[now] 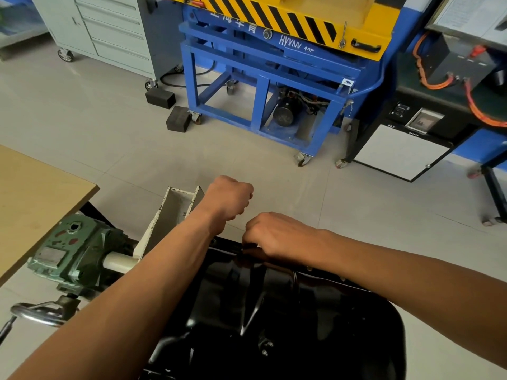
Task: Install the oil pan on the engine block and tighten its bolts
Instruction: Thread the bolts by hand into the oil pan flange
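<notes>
Your left hand (230,199) is closed into a tight fist and raised clear above the far left corner of the oil pan (277,311), touching nothing. Whether anything sits inside the fist is hidden.

Your right hand (277,237) lies knuckles-up on the pan's far rim. Its fingers are curled down and bunched together, pinching what looks like a small bolt (243,250) right at the flange. Most of the bolt is covered by your fingertips.

The oil pan, glossy black, lies bottom-up under both forearms. Just left of it stand a white bracket (170,215) and a green gearbox (79,253) with a steel handwheel (38,314). The desk (33,193) stands apart to the left.
</notes>
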The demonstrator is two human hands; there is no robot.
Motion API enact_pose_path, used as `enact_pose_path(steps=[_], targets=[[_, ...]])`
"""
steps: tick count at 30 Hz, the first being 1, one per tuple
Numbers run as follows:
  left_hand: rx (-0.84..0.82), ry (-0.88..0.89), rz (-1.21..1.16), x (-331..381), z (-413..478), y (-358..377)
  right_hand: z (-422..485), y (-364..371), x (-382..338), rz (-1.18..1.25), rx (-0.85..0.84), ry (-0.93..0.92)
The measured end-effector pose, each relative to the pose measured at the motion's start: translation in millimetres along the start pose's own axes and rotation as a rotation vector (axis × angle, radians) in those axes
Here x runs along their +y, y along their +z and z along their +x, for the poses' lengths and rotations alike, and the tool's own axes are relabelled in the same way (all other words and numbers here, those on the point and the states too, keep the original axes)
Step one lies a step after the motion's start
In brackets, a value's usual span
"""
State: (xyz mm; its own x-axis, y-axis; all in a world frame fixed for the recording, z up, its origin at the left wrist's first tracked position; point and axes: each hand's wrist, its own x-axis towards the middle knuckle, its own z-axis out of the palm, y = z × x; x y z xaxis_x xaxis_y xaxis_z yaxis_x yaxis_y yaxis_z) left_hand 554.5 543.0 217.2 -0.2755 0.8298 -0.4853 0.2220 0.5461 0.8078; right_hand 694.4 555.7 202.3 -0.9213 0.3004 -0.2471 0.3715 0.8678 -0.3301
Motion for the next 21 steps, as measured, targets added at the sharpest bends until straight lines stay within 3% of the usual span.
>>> enact_pose_path(steps=[21], targets=[[0.009, 0.006, -0.048, -0.3, -0.3, 0.2, 5.7, 2.8, 2.3, 0.002, -0.016, -0.039]])
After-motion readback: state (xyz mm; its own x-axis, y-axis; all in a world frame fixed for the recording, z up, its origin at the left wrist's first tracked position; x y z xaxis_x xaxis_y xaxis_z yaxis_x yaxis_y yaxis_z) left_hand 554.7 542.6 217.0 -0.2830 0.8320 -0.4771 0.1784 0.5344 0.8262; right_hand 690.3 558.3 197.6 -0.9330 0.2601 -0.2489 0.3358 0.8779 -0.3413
